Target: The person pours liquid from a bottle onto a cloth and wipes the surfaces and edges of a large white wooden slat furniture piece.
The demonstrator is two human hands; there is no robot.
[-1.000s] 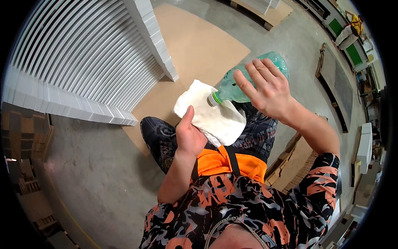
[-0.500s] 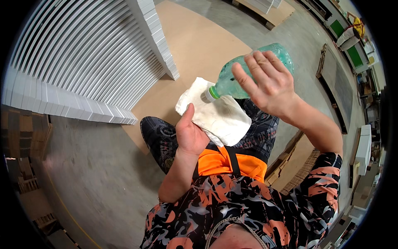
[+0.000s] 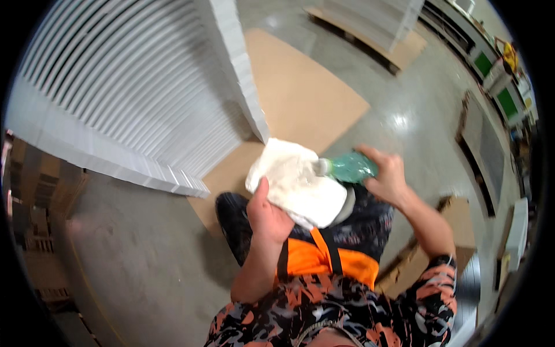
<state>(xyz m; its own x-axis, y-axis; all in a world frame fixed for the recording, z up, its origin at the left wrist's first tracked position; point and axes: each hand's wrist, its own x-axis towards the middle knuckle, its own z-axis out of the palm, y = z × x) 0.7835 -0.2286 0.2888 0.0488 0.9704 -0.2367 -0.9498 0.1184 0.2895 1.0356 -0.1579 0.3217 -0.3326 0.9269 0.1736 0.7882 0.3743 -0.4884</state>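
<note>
A folded white cloth lies across my left hand. The left thumb presses on its near left edge, while the other fingers are hidden under it. My right hand is wrapped round a green see-through plastic bottle, tilted on its side with the neck toward the cloth. The bottle's whitish cap end is at the cloth's right part; whether it touches the fabric I cannot tell. A damp-looking patch shows on the cloth beside it.
A tall stack of light grey slatted panels stands at the left on brown board. Far off is a pallet with grey panels. Cardboard lies right of my legs, and a dark flat slab lies farther right. Another person is at the far right.
My right hand has come down with the bottle, which now lies lower and flatter beside the cloth. The left hand keeps its hold on the cloth. The whole view has shifted.
</note>
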